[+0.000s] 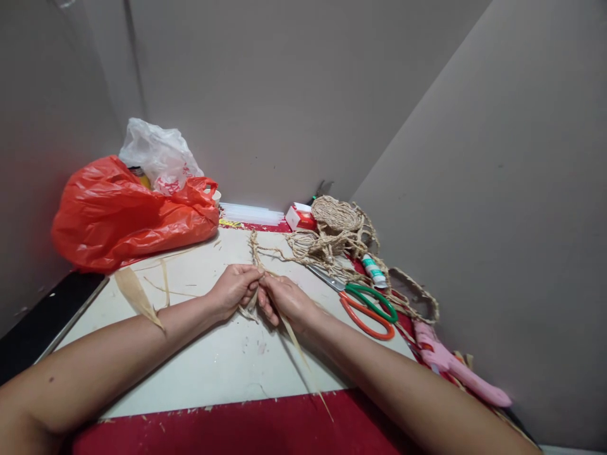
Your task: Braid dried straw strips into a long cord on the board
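My left hand (236, 289) and my right hand (284, 300) meet over the middle of the white board (190, 379). Both are closed, fingertips pinching the end of a braided straw cord (255, 248). Beyond the hands the cord runs away from me and then right toward a pile of coiled braid (337, 215). A loose flat straw strip (298, 347) hangs from under my right hand toward the board's front edge. Short straw ends stick out below the fingers. The exact crossing of strands is hidden by the fingers. A wide dry straw leaf (137, 294) lies beside my left forearm.
Scissors (365, 309) with green and orange handles lie right of my right hand. Farther right are a green-white tube (374, 272) and a pink glue gun (459, 370). At left sit a red plastic bag (137, 221) and a dark flat device (47, 316). Grey walls (284, 95) enclose the table.
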### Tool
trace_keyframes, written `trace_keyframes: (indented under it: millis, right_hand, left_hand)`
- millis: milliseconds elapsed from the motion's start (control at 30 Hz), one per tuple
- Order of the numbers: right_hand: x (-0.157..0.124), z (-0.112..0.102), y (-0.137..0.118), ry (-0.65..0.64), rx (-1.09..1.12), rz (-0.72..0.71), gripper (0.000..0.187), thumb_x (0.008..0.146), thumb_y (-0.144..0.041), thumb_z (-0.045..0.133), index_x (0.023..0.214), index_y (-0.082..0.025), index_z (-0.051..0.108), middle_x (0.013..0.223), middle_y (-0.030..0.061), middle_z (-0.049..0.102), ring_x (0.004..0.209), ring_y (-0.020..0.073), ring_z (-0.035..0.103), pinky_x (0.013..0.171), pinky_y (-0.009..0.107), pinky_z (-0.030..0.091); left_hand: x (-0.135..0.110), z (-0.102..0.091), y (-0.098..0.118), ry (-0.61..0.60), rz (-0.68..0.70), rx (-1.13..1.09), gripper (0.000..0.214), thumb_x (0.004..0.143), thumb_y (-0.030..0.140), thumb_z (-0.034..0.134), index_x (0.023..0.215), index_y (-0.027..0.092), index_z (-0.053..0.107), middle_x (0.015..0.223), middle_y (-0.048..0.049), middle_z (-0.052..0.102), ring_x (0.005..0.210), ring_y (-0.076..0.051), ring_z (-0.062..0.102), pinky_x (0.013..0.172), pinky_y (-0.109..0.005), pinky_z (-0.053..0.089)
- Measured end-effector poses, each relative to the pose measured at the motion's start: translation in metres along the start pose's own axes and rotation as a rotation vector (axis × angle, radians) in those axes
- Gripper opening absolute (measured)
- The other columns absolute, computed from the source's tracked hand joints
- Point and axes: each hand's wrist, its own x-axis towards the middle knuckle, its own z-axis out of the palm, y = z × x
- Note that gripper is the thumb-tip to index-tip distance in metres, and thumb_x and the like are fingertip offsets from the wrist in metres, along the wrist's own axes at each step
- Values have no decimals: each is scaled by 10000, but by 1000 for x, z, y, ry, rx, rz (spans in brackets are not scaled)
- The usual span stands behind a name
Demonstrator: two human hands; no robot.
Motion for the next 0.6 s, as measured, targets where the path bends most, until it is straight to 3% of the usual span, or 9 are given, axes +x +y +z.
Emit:
trace_keyframes:
  millis: [100, 200, 300, 367, 433, 533, 600]
  right_hand:
    - [-6, -6, -9, -67, -77, 35, 486, 873, -477, 329, 537, -163, 482, 344, -17, 457, 260, 84, 391, 316, 201, 279]
    - [-20, -26, -32, -143, -333, 6, 462, 815, -525, 467, 567, -141, 539, 443, 21, 545, 372, 110, 502, 397, 220, 358]
    - [-29, -50, -54, 245, -552, -274, 428, 788, -523, 529, 608, -136, 566, 553, 41, 589, 498, 118, 538, 496, 230, 393]
    - [-27, -57, -59, 386, -576, -408, 366, 806, -480, 523, 691, -139, 590, 668, 49, 618, 592, 124, 553, 559, 235, 405]
    - [-19, -55, -54, 280, -557, -411, 302, 810, -430, 526, 736, -144, 590, 712, 42, 614, 633, 125, 551, 585, 236, 403]
    - [-2, -43, -40, -27, -463, -239, 319, 825, -430, 479, 674, -153, 527, 604, 5, 542, 501, 92, 462, 493, 224, 350]
    - [7, -39, -34, -89, -427, -164, 361, 824, -458, 460, 617, -163, 468, 518, -35, 445, 414, 62, 343, 425, 215, 269]
  left_hand:
    - [0, -1, 0, 8, 5, 5, 314, 734, 339, 601, 545, 151, 436, 414, 69, 345, 326, -13, 211, 361, -194, 89]
    - [0, -1, 3, 18, -17, -21, 203, 725, 302, 615, 659, 128, 535, 447, 85, 322, 341, -11, 192, 366, -186, 85]
    - [0, -1, 7, 27, -55, -2, 181, 724, 288, 625, 746, 114, 579, 464, 92, 304, 351, -9, 169, 369, -183, 76]
    - [1, -2, 9, 17, -66, 14, 192, 723, 293, 632, 765, 111, 587, 466, 93, 295, 356, -9, 159, 372, -182, 68]
    - [2, -2, 10, 0, -66, 20, 189, 714, 294, 641, 713, 122, 564, 463, 93, 286, 356, -9, 161, 372, -183, 67]
    - [2, -4, 11, -30, -64, 47, 244, 716, 296, 630, 593, 149, 479, 446, 91, 272, 347, -12, 163, 367, -192, 80]
    - [2, -5, 12, -26, -46, 99, 269, 720, 278, 611, 549, 159, 440, 428, 88, 272, 341, -16, 172, 367, -201, 91]
